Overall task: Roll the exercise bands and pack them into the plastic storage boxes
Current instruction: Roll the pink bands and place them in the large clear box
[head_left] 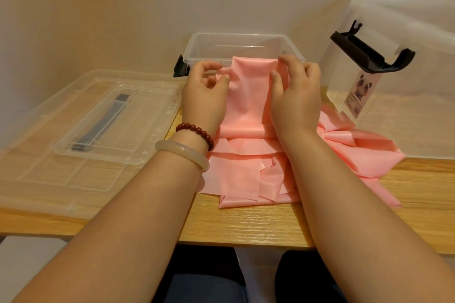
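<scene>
A long pink exercise band (248,96) lies in loose folds on the wooden table (246,224), its far end raised toward a small clear plastic box (236,47) that stands open at the back. My left hand (204,96) pinches the band's left edge near that end. On the right edge, my right hand (295,96) grips the band with curled fingers. The rest of the band spreads in folds under and to the right of my forearms.
A clear lid with a dark handle (98,120) lies on a larger clear box at the left. A second clear box (384,66) with black clips lies tipped on its side at the right. A wall closes off the back.
</scene>
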